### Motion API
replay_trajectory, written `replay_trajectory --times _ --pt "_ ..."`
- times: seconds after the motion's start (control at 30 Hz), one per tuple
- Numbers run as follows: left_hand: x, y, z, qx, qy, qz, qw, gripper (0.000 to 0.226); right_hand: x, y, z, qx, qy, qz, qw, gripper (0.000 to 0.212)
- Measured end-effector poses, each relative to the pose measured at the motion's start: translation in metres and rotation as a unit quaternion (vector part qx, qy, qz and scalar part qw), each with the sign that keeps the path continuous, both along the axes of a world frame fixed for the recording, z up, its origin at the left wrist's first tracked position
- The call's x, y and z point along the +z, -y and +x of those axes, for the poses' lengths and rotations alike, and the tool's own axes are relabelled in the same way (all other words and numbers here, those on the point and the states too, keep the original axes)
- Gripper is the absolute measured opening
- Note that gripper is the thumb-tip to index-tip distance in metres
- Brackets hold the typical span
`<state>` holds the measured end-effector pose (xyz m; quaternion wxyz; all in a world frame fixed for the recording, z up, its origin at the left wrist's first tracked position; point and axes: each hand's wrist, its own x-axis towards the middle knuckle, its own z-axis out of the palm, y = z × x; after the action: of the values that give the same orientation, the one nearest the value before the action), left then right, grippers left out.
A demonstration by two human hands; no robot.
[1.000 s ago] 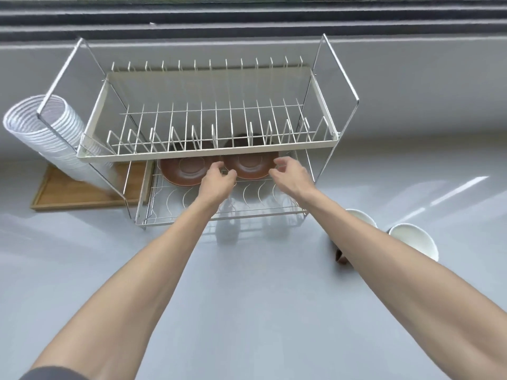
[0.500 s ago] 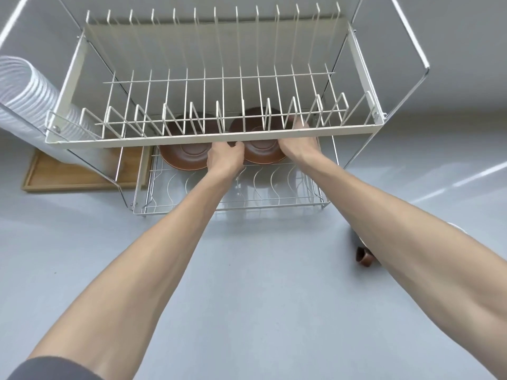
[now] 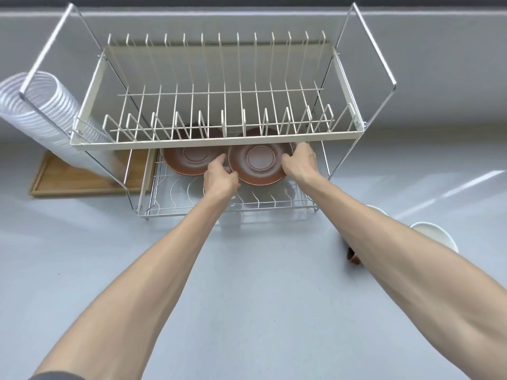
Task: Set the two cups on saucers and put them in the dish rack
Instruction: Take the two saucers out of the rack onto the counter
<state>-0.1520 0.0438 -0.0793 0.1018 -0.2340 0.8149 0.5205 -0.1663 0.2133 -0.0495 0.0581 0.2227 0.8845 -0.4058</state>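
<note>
My left hand (image 3: 219,179) and right hand (image 3: 300,163) grip the right brown saucer (image 3: 258,164) by opposite edges, in the dish rack's (image 3: 219,139) lower tier.

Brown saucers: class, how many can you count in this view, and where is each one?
2. The left saucer lies in the rack's lower tier; the right saucer is beside it, gripped by both hands. Others may hide under the upper shelf.

Two brown saucers (image 3: 256,160) with ringed centres; cream upper rack (image 3: 216,138); grey counter (image 3: 247,297); white ridged cup stack (image 3: 52,116) at left.
</note>
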Motion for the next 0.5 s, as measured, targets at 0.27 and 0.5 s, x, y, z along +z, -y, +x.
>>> replay_trajectory --times 0.27,0.5 --pt "0.021 0.01 0.028 0.017 -0.013 0.035 0.999 0.057 0.012 0.003 0.038 0.008 -0.019 -0.014 1.0 0.041" --pt "0.036 0.013 0.071 0.027 -0.037 0.082 0.996 0.057 0.021 0.007 0.088 -0.025 -0.022 -0.052 0.998 0.035"
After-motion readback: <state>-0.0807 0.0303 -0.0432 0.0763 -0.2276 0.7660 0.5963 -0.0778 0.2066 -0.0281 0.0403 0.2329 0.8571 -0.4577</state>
